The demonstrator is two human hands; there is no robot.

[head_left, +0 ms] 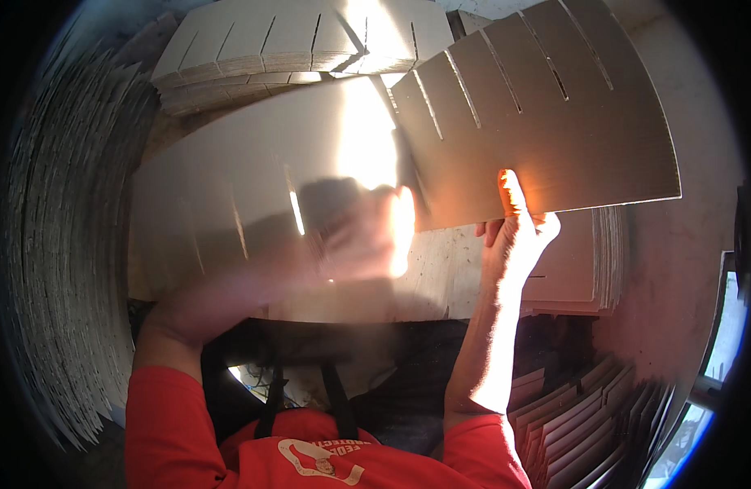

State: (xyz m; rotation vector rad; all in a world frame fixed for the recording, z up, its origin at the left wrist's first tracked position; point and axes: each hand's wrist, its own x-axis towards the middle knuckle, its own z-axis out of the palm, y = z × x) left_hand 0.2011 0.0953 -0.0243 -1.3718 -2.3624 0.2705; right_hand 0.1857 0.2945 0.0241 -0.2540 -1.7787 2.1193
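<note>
In my right hand (516, 228) is a brown slotted cardboard sheet (546, 138), pinched at its near edge with the thumb on top and the fingers underneath. Its row of narrow slits runs in from the far edge, and the sheet is raised and tilted. My left hand (363, 236) is smeared by motion above another slotted cardboard sheet (204, 196), whose slits point toward me. Blur hides whether the left fingers grip anything. Strong sunlight crosses the left sheet and lights my right thumb.
A pile of slotted cardboard (286, 41) lies at the far side. Tall layered cardboard stacks (62, 236) line the left. At right sits a smaller cardboard stack (567, 261), partly under the raised sheet. Several cardboard pieces (579, 424) stand on edge at lower right.
</note>
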